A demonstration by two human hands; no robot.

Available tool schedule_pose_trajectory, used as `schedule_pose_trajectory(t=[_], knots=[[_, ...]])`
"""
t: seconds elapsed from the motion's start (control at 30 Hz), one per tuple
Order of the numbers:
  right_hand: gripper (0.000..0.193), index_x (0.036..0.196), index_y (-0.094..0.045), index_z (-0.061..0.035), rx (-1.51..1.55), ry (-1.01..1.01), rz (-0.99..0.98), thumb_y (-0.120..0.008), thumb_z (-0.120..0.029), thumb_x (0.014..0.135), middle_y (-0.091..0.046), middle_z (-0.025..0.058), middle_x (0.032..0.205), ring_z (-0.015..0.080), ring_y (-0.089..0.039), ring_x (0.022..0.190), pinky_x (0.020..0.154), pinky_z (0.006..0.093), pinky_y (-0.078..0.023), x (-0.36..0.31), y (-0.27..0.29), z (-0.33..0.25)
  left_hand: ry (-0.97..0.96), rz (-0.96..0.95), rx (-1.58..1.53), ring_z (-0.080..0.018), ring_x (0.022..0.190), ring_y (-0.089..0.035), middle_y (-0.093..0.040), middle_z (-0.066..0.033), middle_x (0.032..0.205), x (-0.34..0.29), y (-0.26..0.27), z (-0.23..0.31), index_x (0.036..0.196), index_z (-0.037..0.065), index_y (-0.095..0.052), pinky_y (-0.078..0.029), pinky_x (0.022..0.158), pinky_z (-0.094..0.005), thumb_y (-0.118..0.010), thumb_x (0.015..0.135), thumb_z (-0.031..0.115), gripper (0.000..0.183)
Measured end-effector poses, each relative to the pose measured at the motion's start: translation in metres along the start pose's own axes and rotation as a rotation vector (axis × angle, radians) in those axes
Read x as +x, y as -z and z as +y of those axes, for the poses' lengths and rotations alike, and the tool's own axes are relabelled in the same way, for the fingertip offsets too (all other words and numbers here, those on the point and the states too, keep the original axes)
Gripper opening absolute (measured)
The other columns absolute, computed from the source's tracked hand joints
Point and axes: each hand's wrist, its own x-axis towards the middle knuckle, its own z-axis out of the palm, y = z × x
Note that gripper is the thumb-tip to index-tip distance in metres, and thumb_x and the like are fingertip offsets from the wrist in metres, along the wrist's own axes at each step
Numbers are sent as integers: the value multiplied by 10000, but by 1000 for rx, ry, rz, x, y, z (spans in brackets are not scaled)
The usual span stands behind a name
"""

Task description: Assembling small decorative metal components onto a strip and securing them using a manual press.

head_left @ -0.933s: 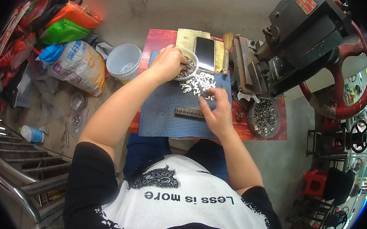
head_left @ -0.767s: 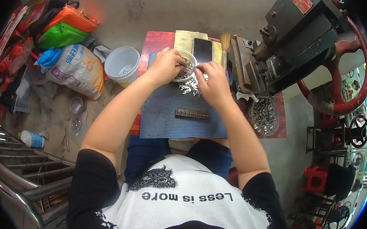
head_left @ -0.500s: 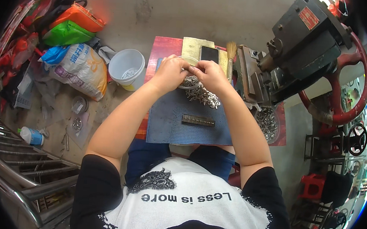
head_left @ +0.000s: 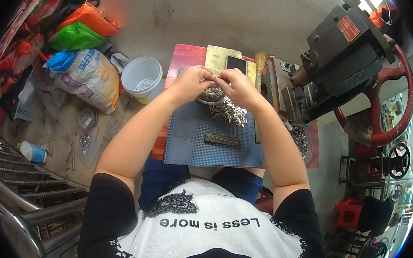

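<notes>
My left hand (head_left: 192, 82) and my right hand (head_left: 237, 86) meet fingertip to fingertip above a small round bowl (head_left: 210, 95) of little metal parts. The fingers pinch something tiny between them; what it is cannot be made out. A loose heap of small silvery metal parts (head_left: 228, 112) lies on a blue-grey mat (head_left: 215, 141) just below my right hand. A dark narrow bar (head_left: 222, 139) lies flat in the middle of the mat.
A phone (head_left: 236, 64) and a brush (head_left: 259, 68) lie behind the hands. A heavy press with a red handwheel (head_left: 364, 63) stands right, a tray of metal parts (head_left: 303, 140) beside it. A white bucket (head_left: 142, 79) and printed sacks (head_left: 88, 75) sit left, steel rails (head_left: 15, 187) lower left.
My right hand rose from the mat beside the dark bar to the bowl and joined my left hand, fingertips together above it.
</notes>
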Motion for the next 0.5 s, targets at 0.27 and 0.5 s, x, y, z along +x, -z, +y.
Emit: schedule_pose_trajectory(t=[0.27, 0.5], knots=[[255, 903, -682, -7, 35, -26, 17, -619, -251, 939, -671, 172, 861, 326, -595, 883, 804, 432, -481, 0, 3, -6, 19, 68, 71, -315, 1078, -669, -696, -221, 1118, -4, -3, 0, 988, 74, -774, -513, 949, -387, -760, 797, 172, 214], [341, 908, -698, 10, 314, -295, -9, -671, -329, 936, -674, 140, 781, 210, -626, 728, 681, 369, -490, 6, -5, 0, 118, 55, 45, -256, 1166, -635, -676, -187, 1224, -6, 4, 11, 1025, 72, -772, -488, 982, -360, -764, 831, 171, 218]])
